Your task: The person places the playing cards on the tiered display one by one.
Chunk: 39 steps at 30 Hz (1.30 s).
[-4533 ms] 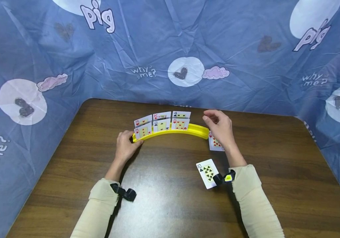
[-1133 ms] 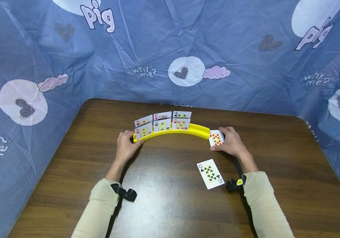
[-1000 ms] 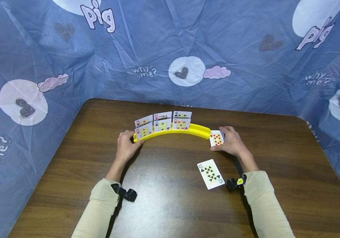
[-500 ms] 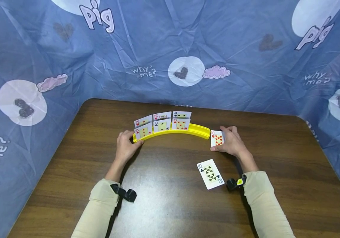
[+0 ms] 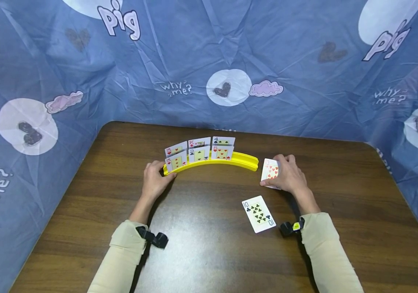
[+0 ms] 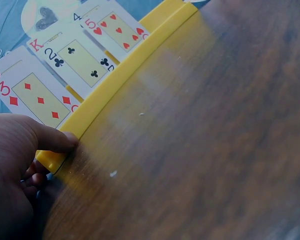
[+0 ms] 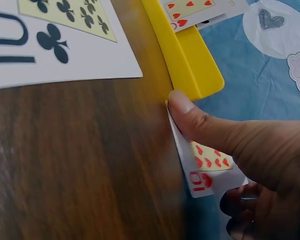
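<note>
My left hand (image 5: 155, 179) grips the left end of a curved yellow card holder (image 5: 244, 161), thumb in front and fingers behind. Two rows of playing cards stand in its left and middle part, with the three of diamonds (image 6: 38, 97), two of clubs (image 6: 72, 59) and five of hearts (image 6: 116, 26) in front. Just right of the holder's right end, my right hand (image 5: 288, 176) pinches the ten of hearts (image 5: 270, 171) between thumb and fingers, partly covering it. That card is tilted and apart from the holder. The ten of clubs (image 5: 258, 214) lies face up on the table, nearer me.
The brown wooden table (image 5: 209, 252) has rounded far corners. A blue printed cloth (image 5: 179, 53) hangs behind it and along both sides. Behind the front cards stand a king (image 5: 199, 142), a four (image 5: 223, 141) and a red three (image 5: 175, 149).
My right hand came down from above the holder's right end, took hold of the ten of hearts and drew it slightly right, tilting it. My left hand has stayed on the holder.
</note>
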Each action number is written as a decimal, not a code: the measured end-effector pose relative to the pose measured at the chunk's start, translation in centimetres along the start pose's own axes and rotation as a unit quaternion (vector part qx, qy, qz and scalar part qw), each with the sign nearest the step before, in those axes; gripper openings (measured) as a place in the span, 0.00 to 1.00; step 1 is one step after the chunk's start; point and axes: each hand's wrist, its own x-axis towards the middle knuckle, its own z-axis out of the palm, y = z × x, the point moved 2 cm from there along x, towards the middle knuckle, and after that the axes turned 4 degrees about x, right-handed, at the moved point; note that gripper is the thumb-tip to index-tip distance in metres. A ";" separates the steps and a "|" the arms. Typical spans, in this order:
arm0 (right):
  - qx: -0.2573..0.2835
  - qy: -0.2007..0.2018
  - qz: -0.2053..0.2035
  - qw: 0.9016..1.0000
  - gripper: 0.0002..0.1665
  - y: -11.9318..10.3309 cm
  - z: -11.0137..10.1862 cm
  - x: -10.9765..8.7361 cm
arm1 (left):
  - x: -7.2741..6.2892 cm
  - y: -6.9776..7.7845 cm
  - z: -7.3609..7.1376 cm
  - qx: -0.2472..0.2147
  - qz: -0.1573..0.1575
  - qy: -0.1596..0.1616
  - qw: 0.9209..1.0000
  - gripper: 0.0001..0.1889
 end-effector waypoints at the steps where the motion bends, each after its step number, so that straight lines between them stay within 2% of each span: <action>1: 0.004 0.001 -0.001 1.000 0.57 0.0 -0.1 -0.1 | 0.0 0.0 0.0 -0.001 -0.001 0.000 1.000 0.17; 6: 0.032 0.030 -0.017 0.999 0.44 0.2 -1.0 -0.4 | 0.1 0.0 0.1 -0.003 -0.005 -0.003 1.000 0.18; 17: 0.080 0.092 -0.100 0.987 0.17 0.4 -2.8 -0.9 | 0.2 0.0 0.1 -0.003 -0.012 -0.008 1.000 0.18; 28: 0.102 0.120 -0.122 0.980 0.16 -0.2 -4.5 -1.4 | 0.1 -0.1 0.1 0.000 -0.012 -0.008 1.000 0.18; 39: 0.127 0.164 -0.117 0.971 0.12 -1.6 -6.2 -1.6 | 0.0 -0.1 0.1 -0.009 -0.010 -0.004 1.000 0.18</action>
